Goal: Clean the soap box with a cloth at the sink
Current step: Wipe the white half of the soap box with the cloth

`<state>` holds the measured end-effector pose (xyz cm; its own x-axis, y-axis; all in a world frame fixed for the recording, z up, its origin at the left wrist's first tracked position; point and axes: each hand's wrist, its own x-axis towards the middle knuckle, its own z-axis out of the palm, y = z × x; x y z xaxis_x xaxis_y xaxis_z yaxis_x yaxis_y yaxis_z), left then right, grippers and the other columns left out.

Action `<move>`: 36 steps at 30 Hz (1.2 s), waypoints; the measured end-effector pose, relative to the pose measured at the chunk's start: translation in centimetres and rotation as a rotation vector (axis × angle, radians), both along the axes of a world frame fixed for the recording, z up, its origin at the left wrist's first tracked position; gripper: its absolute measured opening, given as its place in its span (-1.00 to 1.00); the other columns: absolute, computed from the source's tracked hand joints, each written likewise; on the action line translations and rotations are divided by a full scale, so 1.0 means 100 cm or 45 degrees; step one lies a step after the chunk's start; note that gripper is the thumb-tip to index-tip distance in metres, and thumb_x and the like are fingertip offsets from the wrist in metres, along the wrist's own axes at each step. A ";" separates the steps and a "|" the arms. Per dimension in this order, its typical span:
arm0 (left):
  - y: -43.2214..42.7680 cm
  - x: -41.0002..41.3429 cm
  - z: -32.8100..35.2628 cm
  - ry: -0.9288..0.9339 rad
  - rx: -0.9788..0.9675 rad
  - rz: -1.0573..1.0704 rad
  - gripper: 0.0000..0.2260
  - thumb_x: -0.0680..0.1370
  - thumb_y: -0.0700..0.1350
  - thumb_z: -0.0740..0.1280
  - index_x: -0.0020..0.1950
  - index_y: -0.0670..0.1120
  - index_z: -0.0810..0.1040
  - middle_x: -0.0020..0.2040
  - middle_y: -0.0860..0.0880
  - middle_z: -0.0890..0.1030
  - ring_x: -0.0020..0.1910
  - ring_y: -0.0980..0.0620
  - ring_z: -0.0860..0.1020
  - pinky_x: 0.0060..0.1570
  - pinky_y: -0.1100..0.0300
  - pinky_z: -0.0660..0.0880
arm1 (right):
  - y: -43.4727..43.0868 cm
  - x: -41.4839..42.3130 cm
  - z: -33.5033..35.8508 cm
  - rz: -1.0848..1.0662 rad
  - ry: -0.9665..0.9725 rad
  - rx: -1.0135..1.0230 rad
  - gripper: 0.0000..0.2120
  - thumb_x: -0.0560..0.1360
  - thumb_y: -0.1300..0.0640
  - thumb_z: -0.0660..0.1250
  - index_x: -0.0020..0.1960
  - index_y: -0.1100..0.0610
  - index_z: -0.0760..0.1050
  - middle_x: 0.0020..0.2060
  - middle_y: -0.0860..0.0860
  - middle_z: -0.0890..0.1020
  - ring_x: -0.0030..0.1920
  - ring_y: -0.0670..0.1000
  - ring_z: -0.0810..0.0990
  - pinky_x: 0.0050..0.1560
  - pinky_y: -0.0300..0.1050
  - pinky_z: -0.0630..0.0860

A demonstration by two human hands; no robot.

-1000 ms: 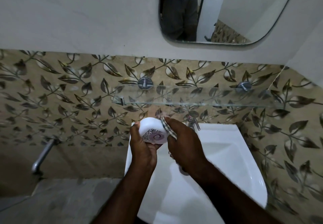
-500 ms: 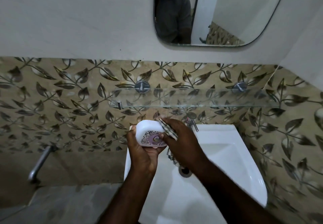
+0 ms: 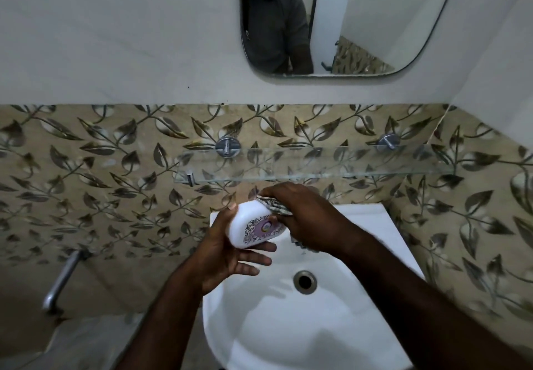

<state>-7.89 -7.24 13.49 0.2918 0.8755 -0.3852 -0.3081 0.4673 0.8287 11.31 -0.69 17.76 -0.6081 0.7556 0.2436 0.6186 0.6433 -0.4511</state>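
Observation:
A white soap box (image 3: 253, 224) with a purple patterned label is held above the back left of the white sink (image 3: 288, 326). My left hand (image 3: 227, 251) grips it from the left and below, thumb on its top edge, fingers under it. My right hand (image 3: 305, 219) holds a folded patterned cloth (image 3: 274, 205) and presses it against the box's upper right edge. A tail of the cloth hangs below the right hand over the basin.
A glass shelf (image 3: 317, 164) on chrome brackets runs along the leaf-patterned tiles just above my hands. A mirror (image 3: 331, 20) hangs higher on the wall. The sink drain (image 3: 305, 282) lies below the hands. A chrome tap (image 3: 62, 280) juts from the wall at lower left.
The camera has tipped down, so more of the basin and the drain show. My left fingers now reach further under the box, and the cloth sits on its upper right edge.

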 end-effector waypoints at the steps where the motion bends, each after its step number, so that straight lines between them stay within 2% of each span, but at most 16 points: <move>1: 0.000 -0.001 -0.001 0.106 0.038 0.013 -0.25 0.37 0.41 0.14 0.20 -0.17 0.62 0.07 -0.30 0.65 -0.20 -0.13 0.62 -0.38 0.20 0.50 | -0.001 -0.001 -0.002 0.008 -0.020 0.018 -0.51 0.44 0.19 0.41 0.33 -0.04 0.45 0.23 -0.04 0.56 0.23 0.04 0.49 0.20 0.02 0.46; 4: -0.001 0.001 -0.006 0.229 0.136 0.105 -0.24 0.28 0.39 0.21 0.19 -0.18 0.60 -0.01 -0.29 0.66 -0.31 -0.06 0.54 -0.44 0.21 0.41 | -0.004 -0.003 -0.007 0.018 -0.030 0.011 -0.50 0.44 0.25 0.37 0.34 -0.04 0.45 0.24 -0.05 0.55 0.24 0.02 0.46 0.21 -0.09 0.43; 9: -0.001 0.012 -0.009 -0.025 0.144 0.343 -0.47 0.47 0.20 0.15 0.06 -0.22 0.61 -0.17 -0.28 0.61 -0.44 -0.05 0.46 -0.47 0.20 0.38 | -0.019 -0.016 -0.003 -0.001 0.060 0.248 -0.47 0.38 0.30 0.35 0.31 -0.03 0.49 0.30 0.00 0.53 0.31 0.05 0.44 0.14 -0.03 0.54; 11: -0.002 0.019 -0.007 -0.105 0.158 0.433 -0.53 0.53 0.14 0.07 -0.08 -0.21 0.59 -0.26 -0.23 0.58 -0.46 -0.05 0.45 -0.46 0.19 0.37 | -0.035 -0.026 -0.005 0.029 0.090 0.375 -0.49 0.36 0.28 0.31 0.28 0.00 0.51 0.28 0.03 0.55 0.31 0.08 0.46 0.06 -0.05 0.56; 13: -0.004 0.025 -0.006 -0.100 0.198 0.514 -0.56 0.50 0.14 0.10 -0.15 -0.21 0.54 -0.33 -0.19 0.53 -0.46 -0.04 0.44 -0.44 0.18 0.35 | -0.048 -0.033 -0.011 0.069 0.079 0.443 -0.50 0.37 0.25 0.21 0.29 0.04 0.51 0.28 0.03 0.56 0.33 0.06 0.44 0.03 -0.14 0.55; 15: -0.005 0.029 -0.006 -0.029 0.250 0.533 -0.48 0.35 0.20 0.21 -0.07 -0.27 0.53 -0.34 -0.21 0.56 -0.49 -0.04 0.44 -0.49 0.20 0.35 | -0.046 -0.030 -0.013 0.058 0.184 0.384 -0.48 0.35 0.29 0.20 0.29 0.11 0.53 0.26 0.08 0.58 0.34 0.02 0.41 0.24 -0.26 0.39; 17: -0.006 0.033 -0.009 0.020 0.278 0.518 -0.37 0.30 0.22 0.27 0.07 -0.30 0.53 -0.26 -0.26 0.61 -0.50 -0.05 0.44 -0.51 0.19 0.36 | -0.036 -0.021 -0.010 -0.127 0.303 0.239 -0.44 0.31 0.24 0.18 0.30 0.11 0.55 0.29 0.09 0.57 0.35 0.04 0.45 0.32 -0.31 0.27; 18: -0.006 0.035 -0.010 0.022 0.285 0.516 -0.37 0.31 0.22 0.27 0.11 -0.28 0.53 -0.23 -0.27 0.62 -0.50 -0.05 0.44 -0.52 0.19 0.36 | -0.031 -0.017 -0.008 -0.208 0.319 0.184 -0.42 0.30 0.23 0.17 0.30 0.09 0.55 0.31 0.07 0.55 0.35 0.05 0.47 0.32 -0.30 0.29; 20: -0.005 0.037 -0.010 0.006 0.295 0.524 -0.46 0.34 0.17 0.26 0.06 -0.25 0.54 -0.27 -0.23 0.61 -0.49 -0.05 0.45 -0.51 0.17 0.36 | -0.033 -0.019 -0.004 -0.210 0.299 0.180 -0.41 0.27 0.26 0.21 0.29 0.08 0.56 0.32 0.06 0.55 0.34 0.07 0.48 0.33 -0.18 0.38; 22: -0.004 0.038 -0.010 -0.012 0.333 0.535 -0.59 0.37 0.13 0.24 -0.10 -0.21 0.56 -0.33 -0.19 0.55 -0.45 -0.07 0.43 -0.48 0.15 0.35 | -0.044 -0.025 -0.005 -0.053 0.177 0.300 -0.44 0.27 0.28 0.31 0.27 0.06 0.55 0.29 0.04 0.56 0.36 0.09 0.46 0.25 -0.07 0.48; 24: -0.006 0.035 -0.010 -0.044 0.382 0.532 -0.68 0.41 0.08 0.21 -0.20 -0.16 0.57 -0.34 -0.18 0.50 -0.43 -0.07 0.41 -0.46 0.15 0.34 | -0.047 -0.025 -0.008 0.045 0.121 0.355 -0.45 0.31 0.27 0.33 0.28 0.01 0.53 0.31 -0.01 0.54 0.40 0.07 0.41 0.19 -0.09 0.47; 26: -0.009 0.033 -0.011 -0.082 0.396 0.532 -0.65 0.36 0.09 0.27 -0.10 -0.18 0.57 -0.30 -0.18 0.54 -0.43 -0.05 0.40 -0.46 0.16 0.34 | -0.039 -0.020 -0.008 0.029 0.221 0.269 -0.45 0.32 0.30 0.28 0.28 0.01 0.55 0.32 0.00 0.54 0.41 0.07 0.40 0.31 -0.10 0.40; 29: -0.016 0.035 -0.015 -0.166 0.412 0.445 -0.42 0.25 0.12 0.40 0.13 -0.22 0.51 -0.21 -0.21 0.60 -0.43 -0.06 0.42 -0.46 0.17 0.34 | -0.029 -0.012 0.002 -0.024 0.442 -0.050 -0.45 0.31 0.29 0.22 0.26 -0.02 0.58 0.31 -0.08 0.54 0.36 -0.09 0.45 0.37 -0.19 0.35; 32: -0.022 0.037 -0.016 -0.297 0.391 0.316 -0.25 0.13 0.10 0.53 0.19 -0.25 0.47 -0.16 -0.20 0.62 -0.36 -0.11 0.48 -0.43 0.15 0.38 | -0.025 -0.005 0.016 -0.015 0.594 -0.396 -0.52 0.36 0.30 0.25 0.20 -0.04 0.59 0.13 -0.25 0.60 0.14 -0.36 0.53 0.16 -0.42 0.41; 34: -0.022 0.034 -0.016 -0.385 0.343 0.235 -0.21 0.08 -0.01 0.55 0.25 -0.27 0.46 -0.06 -0.25 0.62 -0.25 -0.19 0.55 -0.32 0.06 0.46 | -0.023 0.002 0.020 -0.005 0.569 -0.526 -0.58 0.43 0.34 0.29 0.20 0.00 0.60 0.06 -0.20 0.65 -0.03 -0.36 0.58 -0.03 -0.43 0.45; 36: -0.021 0.030 -0.017 -0.409 0.246 0.209 -0.21 -0.01 -0.10 0.54 0.20 -0.27 0.52 -0.03 -0.27 0.63 -0.17 -0.23 0.59 -0.16 -0.05 0.50 | -0.023 0.002 0.017 0.016 0.478 -0.528 -0.59 0.44 0.33 0.32 0.23 0.04 0.59 0.10 -0.12 0.66 0.02 -0.29 0.60 0.03 -0.35 0.49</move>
